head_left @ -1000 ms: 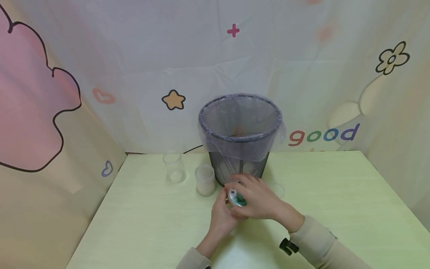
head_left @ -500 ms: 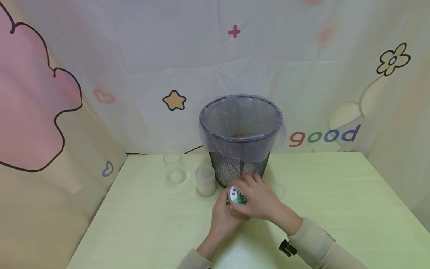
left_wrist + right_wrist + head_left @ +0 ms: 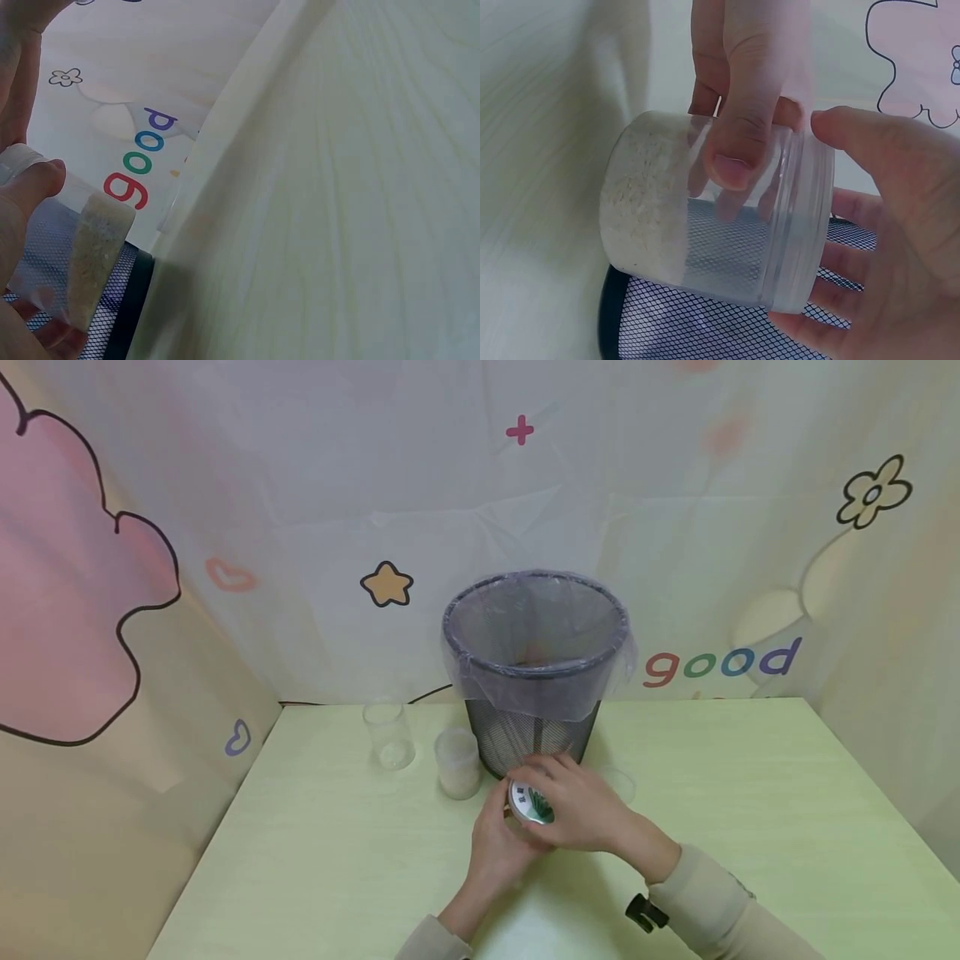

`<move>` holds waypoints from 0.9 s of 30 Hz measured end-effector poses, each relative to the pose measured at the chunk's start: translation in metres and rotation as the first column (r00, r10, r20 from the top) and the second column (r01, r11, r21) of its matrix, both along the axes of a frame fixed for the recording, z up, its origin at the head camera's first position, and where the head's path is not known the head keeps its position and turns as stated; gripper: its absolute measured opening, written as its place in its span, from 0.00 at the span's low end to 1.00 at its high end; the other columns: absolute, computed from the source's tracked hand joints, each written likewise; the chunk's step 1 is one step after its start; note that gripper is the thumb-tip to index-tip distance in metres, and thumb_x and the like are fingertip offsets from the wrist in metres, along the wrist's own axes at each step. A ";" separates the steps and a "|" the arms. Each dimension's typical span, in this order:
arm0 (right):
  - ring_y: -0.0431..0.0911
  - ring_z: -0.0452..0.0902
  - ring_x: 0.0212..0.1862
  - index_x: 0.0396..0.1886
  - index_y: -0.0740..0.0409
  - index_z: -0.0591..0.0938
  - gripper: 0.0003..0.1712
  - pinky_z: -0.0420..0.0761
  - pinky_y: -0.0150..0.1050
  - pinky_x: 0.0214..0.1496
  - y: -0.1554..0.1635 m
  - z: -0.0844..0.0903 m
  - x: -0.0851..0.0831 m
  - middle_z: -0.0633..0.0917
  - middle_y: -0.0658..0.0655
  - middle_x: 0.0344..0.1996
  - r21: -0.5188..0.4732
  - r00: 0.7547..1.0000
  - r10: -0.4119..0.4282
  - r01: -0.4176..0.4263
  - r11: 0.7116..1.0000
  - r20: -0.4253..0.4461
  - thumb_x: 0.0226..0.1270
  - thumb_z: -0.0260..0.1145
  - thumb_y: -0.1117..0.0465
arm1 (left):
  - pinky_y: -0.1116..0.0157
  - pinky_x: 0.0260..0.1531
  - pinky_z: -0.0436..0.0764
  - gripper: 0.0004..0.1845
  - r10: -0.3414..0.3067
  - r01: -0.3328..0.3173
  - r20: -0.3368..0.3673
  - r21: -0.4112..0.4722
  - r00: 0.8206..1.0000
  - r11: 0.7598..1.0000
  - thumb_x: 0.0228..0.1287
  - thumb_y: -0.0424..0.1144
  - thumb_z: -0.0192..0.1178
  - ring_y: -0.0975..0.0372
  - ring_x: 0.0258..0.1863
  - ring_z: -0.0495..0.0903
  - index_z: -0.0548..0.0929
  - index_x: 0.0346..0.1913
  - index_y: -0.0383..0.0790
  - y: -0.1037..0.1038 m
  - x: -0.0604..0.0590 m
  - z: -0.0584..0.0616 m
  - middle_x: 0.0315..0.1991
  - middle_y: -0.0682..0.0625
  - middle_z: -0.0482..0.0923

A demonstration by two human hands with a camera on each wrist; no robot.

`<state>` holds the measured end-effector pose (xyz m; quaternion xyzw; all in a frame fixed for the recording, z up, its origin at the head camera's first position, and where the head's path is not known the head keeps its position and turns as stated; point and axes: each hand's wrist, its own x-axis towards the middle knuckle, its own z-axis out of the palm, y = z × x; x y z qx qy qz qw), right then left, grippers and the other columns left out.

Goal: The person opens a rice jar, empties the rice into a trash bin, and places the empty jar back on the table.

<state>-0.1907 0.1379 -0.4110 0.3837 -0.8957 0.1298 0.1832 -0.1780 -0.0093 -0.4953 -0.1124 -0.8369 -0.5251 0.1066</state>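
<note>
Partly hidden jar (image 3: 705,217), left hand (image 3: 495,843) gripping, right hand (image 3: 581,810) covering lid (image 3: 531,802).

My left hand (image 3: 497,839) reaches toward 12 o'clock, fingers (image 3: 731,112) curled in a grip. My right hand (image 3: 581,810) comes from 4 o'clock, fingers cupped, both forearms sleeved.

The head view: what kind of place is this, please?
Probably a small staged recording booth, not a real home. A printed cartoon curtain hangs behind and beside a pale green table, which bears a lined mesh bin and clear jars.
</note>
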 end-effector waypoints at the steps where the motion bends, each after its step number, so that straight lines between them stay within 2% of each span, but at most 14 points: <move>1: 0.56 0.74 0.50 0.52 0.54 0.77 0.30 0.77 0.49 0.48 0.000 0.000 0.000 0.78 0.61 0.51 0.001 1.000 0.011 -0.011 1.000 0.015 0.47 0.70 0.51 | 0.64 0.47 0.77 0.47 -0.002 0.002 0.002 0.000 1.000 1.000 0.36 0.44 0.75 0.59 0.50 0.74 0.64 0.63 0.43 0.000 0.000 0.000 0.57 0.50 0.72; 7: 0.56 0.71 0.55 0.55 0.54 0.76 0.30 0.74 0.51 0.53 0.002 0.003 0.001 0.75 0.62 0.55 0.014 0.994 0.053 -0.054 0.998 0.093 0.48 0.69 0.53 | 0.64 0.49 0.76 0.44 -0.016 0.016 -0.002 0.008 1.000 1.000 0.37 0.44 0.74 0.60 0.53 0.73 0.65 0.62 0.45 0.000 0.001 -0.002 0.56 0.52 0.72; 12: 0.56 0.69 0.58 0.55 0.53 0.75 0.31 0.72 0.54 0.56 0.000 0.000 0.001 0.74 0.61 0.57 -0.004 0.997 0.037 -0.037 0.999 0.062 0.49 0.69 0.51 | 0.63 0.48 0.76 0.44 -0.017 0.017 0.007 0.017 1.000 1.000 0.37 0.43 0.74 0.60 0.52 0.74 0.65 0.62 0.46 0.000 0.001 -0.001 0.55 0.53 0.73; 16: 0.55 0.72 0.55 0.53 0.53 0.76 0.31 0.73 0.51 0.53 -0.004 -0.002 -0.001 0.76 0.59 0.54 -0.048 0.999 -0.041 0.040 0.998 -0.016 0.49 0.69 0.46 | 0.64 0.45 0.77 0.44 0.000 0.000 0.021 0.013 1.000 1.000 0.36 0.44 0.75 0.60 0.48 0.75 0.66 0.62 0.48 0.001 0.000 -0.001 0.54 0.54 0.73; 20: 0.52 0.73 0.48 0.51 0.53 0.78 0.33 0.77 0.47 0.45 -0.006 -0.003 -0.001 0.78 0.57 0.48 -0.064 0.987 -0.145 0.141 0.988 -0.068 0.46 0.69 0.41 | 0.64 0.46 0.76 0.43 0.006 -0.007 0.029 0.013 1.000 1.000 0.37 0.47 0.74 0.62 0.48 0.74 0.66 0.60 0.52 0.001 0.000 -0.001 0.52 0.57 0.73; 27: 0.52 0.72 0.41 0.49 0.52 0.80 0.35 0.76 0.44 0.35 -0.006 -0.006 0.001 0.77 0.56 0.41 -0.043 0.968 -0.233 0.230 0.972 -0.088 0.43 0.69 0.37 | 0.65 0.47 0.75 0.43 0.016 -0.017 0.043 0.020 0.999 1.000 0.36 0.49 0.75 0.63 0.48 0.74 0.66 0.61 0.52 0.001 0.002 -0.002 0.52 0.58 0.73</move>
